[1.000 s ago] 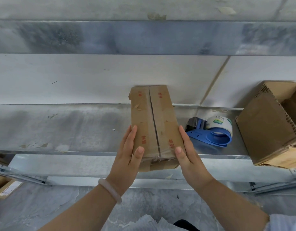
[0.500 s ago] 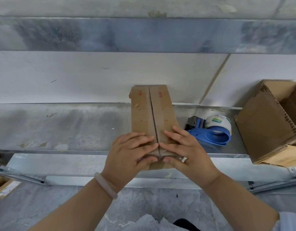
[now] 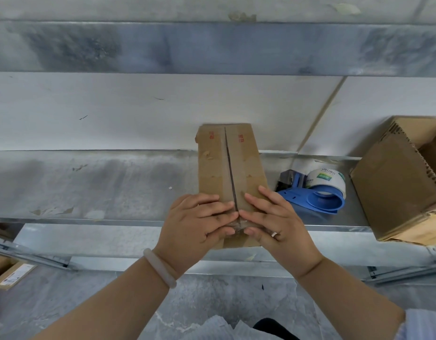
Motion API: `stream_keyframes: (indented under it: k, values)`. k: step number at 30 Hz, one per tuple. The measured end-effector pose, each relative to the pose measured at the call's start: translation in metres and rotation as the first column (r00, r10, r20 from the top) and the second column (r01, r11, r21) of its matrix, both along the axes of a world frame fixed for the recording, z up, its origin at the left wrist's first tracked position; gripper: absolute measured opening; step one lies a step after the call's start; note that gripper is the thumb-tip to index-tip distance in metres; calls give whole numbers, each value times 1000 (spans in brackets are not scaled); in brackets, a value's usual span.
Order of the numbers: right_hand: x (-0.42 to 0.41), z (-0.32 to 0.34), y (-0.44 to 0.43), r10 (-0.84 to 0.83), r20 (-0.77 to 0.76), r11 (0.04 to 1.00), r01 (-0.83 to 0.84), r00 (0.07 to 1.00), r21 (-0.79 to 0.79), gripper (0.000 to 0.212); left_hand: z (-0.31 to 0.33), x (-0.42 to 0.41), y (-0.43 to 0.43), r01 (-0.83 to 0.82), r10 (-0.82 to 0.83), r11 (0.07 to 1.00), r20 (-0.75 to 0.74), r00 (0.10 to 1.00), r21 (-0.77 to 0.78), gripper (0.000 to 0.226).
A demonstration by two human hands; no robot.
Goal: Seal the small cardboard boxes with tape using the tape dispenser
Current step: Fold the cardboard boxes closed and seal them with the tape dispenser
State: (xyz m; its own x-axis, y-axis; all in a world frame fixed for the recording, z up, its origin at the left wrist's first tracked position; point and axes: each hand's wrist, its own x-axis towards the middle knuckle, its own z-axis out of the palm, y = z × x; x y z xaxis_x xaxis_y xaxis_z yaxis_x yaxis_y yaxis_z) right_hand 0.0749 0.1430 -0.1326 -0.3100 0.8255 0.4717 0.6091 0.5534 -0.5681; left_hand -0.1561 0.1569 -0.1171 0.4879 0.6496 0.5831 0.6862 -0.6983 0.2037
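A small brown cardboard box (image 3: 228, 163) lies lengthwise on the metal shelf (image 3: 101, 187), its near end overhanging the shelf's front edge. A strip of clear tape runs along its centre seam. My left hand (image 3: 197, 224) and my right hand (image 3: 273, 222) both press flat on the box's near end, fingertips meeting at the seam. The fingers bend over the near edge onto the tape there. A blue tape dispenser (image 3: 315, 192) with a white tape roll lies on the shelf just right of the box, untouched.
A larger open cardboard box (image 3: 403, 182) stands at the right end of the shelf. A white wall backs the shelf, and a metal beam runs overhead. Below lie a grey floor and a flat carton (image 3: 11, 273) at the lower left.
A second ago my hands held the box's two sides. They have since moved onto its top near end, fingertips meeting at the seam, and have stayed there for the last half second.
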Motion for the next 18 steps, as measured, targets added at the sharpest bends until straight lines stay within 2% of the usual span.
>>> stream_keyframes:
  k: [6,9,12,14,18]
  values:
    - [9,3,7,65,96,995,-72,993,64,41,-5,-17,6,102,-104,995,-154,983,-16,38]
    - [10,5,7,74,65,997,-74,995,4,40,-2,-19,8,122,-122,992,-176,977,-11,37]
    - [15,5,4,111,157,994,-108,981,-28,44,0,-23,7,148,-158,987,-210,965,-62,42]
    - [19,5,0,114,222,993,-103,968,-64,53,-2,-28,6,169,-191,976,-179,965,-135,46]
    - [23,6,-9,107,161,968,-66,981,-240,67,-4,-35,5,120,-137,964,-57,989,-239,53]
